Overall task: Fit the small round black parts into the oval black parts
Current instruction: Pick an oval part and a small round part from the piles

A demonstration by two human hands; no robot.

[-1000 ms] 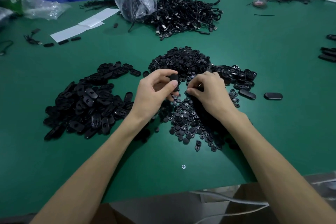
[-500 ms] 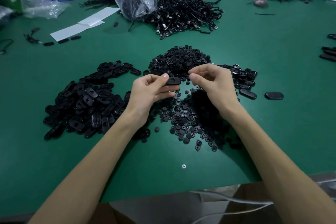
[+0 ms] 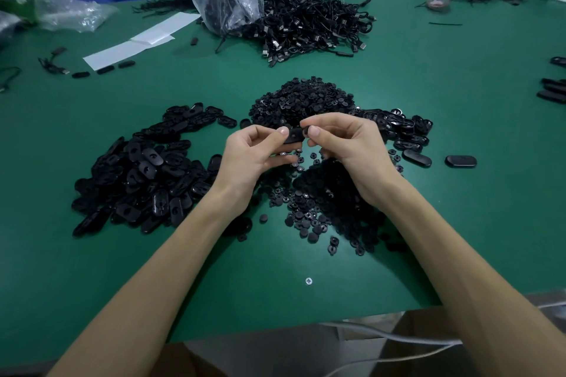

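Left hand [image 3: 248, 159] and right hand [image 3: 349, 147] meet just above the green table [image 3: 428, 223], holding one oval part [image 3: 294, 135] between them. The left hand's thumb and curled fingers pinch the left end. The right hand's thumb and forefinger pinch at the right end. Whether a small round part sits between those fingertips cannot be made out.

The held oval part is raised off the table, over the near edge of the heap of round parts [image 3: 318, 208], which spreads from below the hands to a taller mound behind them. Its long axis runs left to right across the view, from one hand to the other, with the right end tipped slightly up and away. Its broad face appears turned up toward the camera.

To the left lies a large heap of oval parts [image 3: 147, 171], many showing an open hole. Behind the right hand is a smaller cluster of ovals [image 3: 404, 128], perhaps finished ones, though that is too small to tell. Two single ovals [image 3: 460, 161] lie apart on the right.

Judging by the size of both heaps, the work is early, with most pieces not yet joined. The piece in hand looks to be at the fitting step.
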